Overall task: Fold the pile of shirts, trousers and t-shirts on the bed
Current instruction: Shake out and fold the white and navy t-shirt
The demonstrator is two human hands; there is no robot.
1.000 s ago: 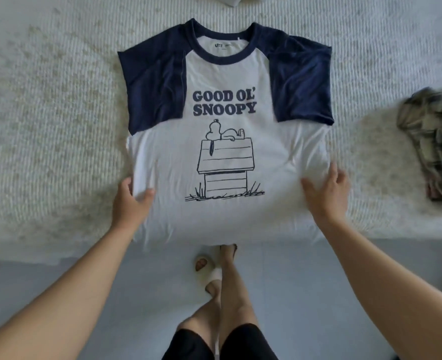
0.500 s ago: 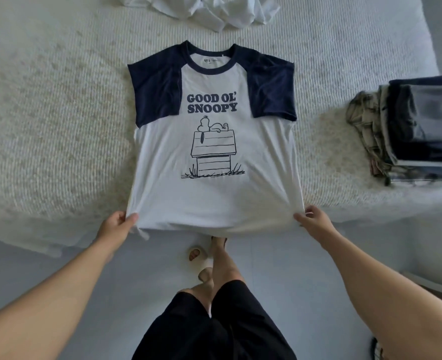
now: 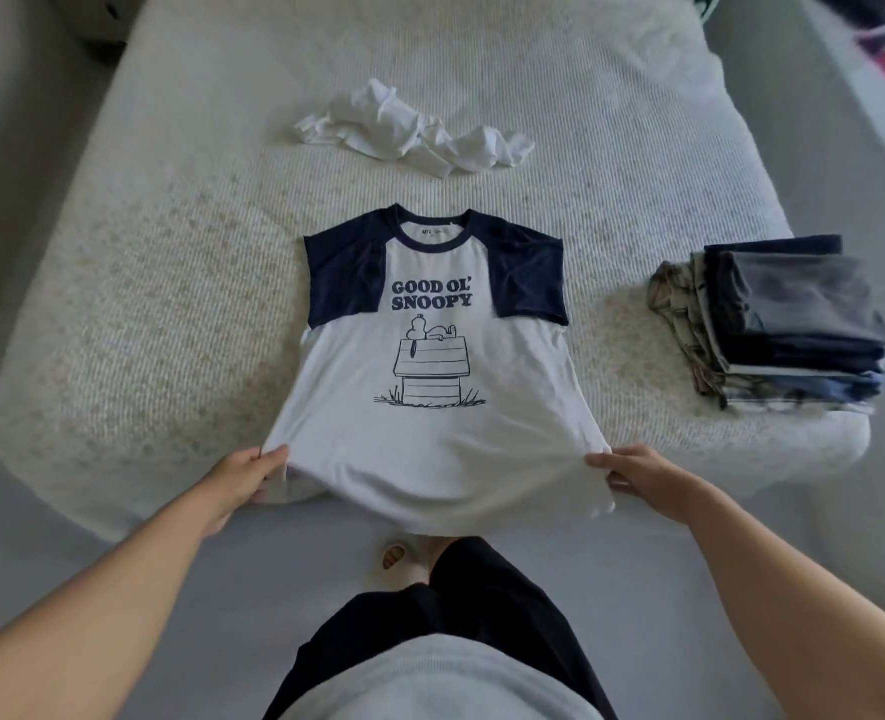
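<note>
Bed (image 3: pixel 170 304) with cream textured cover fills most of the head view; grey floor (image 3: pixel 284 579) along its near edge and at both sides.

T-shirt (image 3: pixel 430 366): white body, navy raglan sleeves folded inward over the chest, print "GOOD OL' SNOOPY" above a doghouse drawing. Lies face up at the centre of the bed, collar toward 12 o'clock, hem toward 6 o'clock. Hem is lifted off the cover and hangs past the near bed edge, stretched between the two hands.

Left hand (image 3: pixel 237 480): at 8 o'clock of the shirt, thumb on top, fingers curled under the left hem corner, pinching the cloth.

Right hand (image 3: pixel 637 472): at 4 o'clock of the shirt, pinching the right hem corner in the same way. Hands well apart, one at each corner.

Crumpled white garment (image 3: pixel 409 135): at 12 o'clock of the shirt, apart from it, unfolded.

Stack of folded clothes (image 3: pixel 783 324): at 3 o'clock, near the right edge of the bed, dark and grey items on top, patterned pieces lower down. Apart from the shirt.

Person's dark shorts and one slipper (image 3: pixel 396 556) visible at 6 o'clock, below the hem.
</note>
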